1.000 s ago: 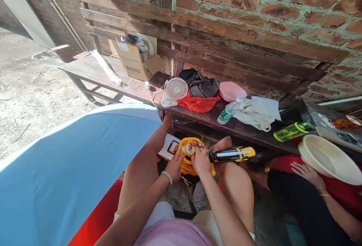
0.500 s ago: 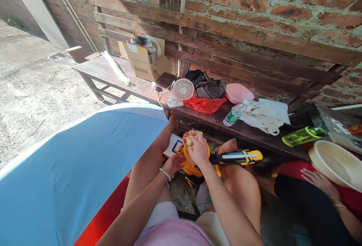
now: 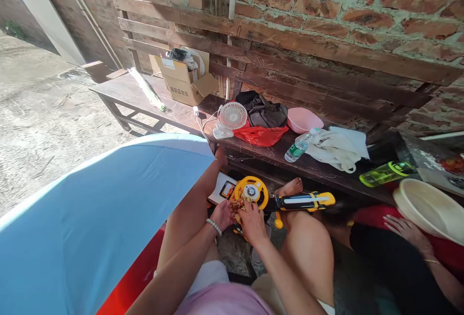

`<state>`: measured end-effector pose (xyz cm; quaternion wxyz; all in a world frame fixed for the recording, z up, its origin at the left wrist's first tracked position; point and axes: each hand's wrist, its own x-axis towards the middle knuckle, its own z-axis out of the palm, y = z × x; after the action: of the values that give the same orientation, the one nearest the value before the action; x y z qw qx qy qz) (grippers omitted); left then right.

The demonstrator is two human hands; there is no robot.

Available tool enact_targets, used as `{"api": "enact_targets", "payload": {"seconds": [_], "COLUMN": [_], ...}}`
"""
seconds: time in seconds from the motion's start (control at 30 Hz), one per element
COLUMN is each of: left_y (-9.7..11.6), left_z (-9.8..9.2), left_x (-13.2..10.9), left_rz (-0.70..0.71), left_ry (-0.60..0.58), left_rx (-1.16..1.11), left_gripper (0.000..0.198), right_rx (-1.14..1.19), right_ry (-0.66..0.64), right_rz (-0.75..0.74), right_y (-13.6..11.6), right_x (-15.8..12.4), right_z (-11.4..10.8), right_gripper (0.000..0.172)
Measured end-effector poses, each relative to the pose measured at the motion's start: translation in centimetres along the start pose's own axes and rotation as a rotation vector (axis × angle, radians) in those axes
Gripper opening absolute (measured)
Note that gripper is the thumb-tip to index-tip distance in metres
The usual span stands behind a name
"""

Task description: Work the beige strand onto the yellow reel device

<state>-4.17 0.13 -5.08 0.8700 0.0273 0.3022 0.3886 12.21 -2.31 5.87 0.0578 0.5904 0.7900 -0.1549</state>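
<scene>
I have both hands low and close together between the knees. The right hand (image 3: 253,222) curls its fingers shut on a small brownish-yellow clump of bits (image 3: 237,205), and the left hand (image 3: 222,214) cups against it from the side; I cannot tell whether it grips. The clump sits at the near rim of the round yellow plastic wheel tool (image 3: 251,191), whose yellow-and-black handle (image 3: 302,200) runs right past a bare foot (image 3: 290,187). I judge the foot steadies it, freeing both hands. An open light-blue umbrella (image 3: 90,218) leans at the left, probably for shade. On the right, another person's hand (image 3: 402,230) rests beside a cream plastic basin (image 3: 427,208).
</scene>
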Motion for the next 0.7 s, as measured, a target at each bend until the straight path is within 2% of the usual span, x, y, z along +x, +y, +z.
{"api": "enact_targets", "payload": {"seconds": [0.1, 0.2, 0.33, 0.43, 0.57, 0.7], "left_y": [0.1, 0.1, 0.0, -0.1, -0.1, -0.3], "left_z": [0.4, 0.6, 0.7, 0.7, 1.0, 1.0], "left_x": [-0.2, -0.4, -0.3, -0.4, -0.8, -0.9], "left_rz": [-0.016, -0.006, -0.015, -0.024, -0.034, -0.045], "left_ry": [0.070, 0.088, 0.102, 0.098, 0.069, 0.048], "left_rx": [0.000, 0.031, 0.122, 0.154, 0.190, 0.187], "left_gripper": [0.041, 0.041, 0.047, 0.053, 0.051, 0.046], "right_rx": [0.047, 0.150, 0.229, 0.221, 0.143, 0.083], "right_ry": [-0.031, -0.006, 0.216, 0.258, 0.122, 0.140], "right_rz": [0.057, 0.105, 0.125, 0.120, 0.104, 0.157], "right_y": [1.3, 2.7, 3.5, 3.2, 2.5, 2.5], "right_x": [-1.3, -0.8, 2.7, 6.0, 8.9, 9.3], "right_z": [-0.2, -1.6, -4.9, -6.1, -4.3, -2.5], "right_gripper": [0.040, 0.046, 0.053, 0.055, 0.056, 0.055]}}
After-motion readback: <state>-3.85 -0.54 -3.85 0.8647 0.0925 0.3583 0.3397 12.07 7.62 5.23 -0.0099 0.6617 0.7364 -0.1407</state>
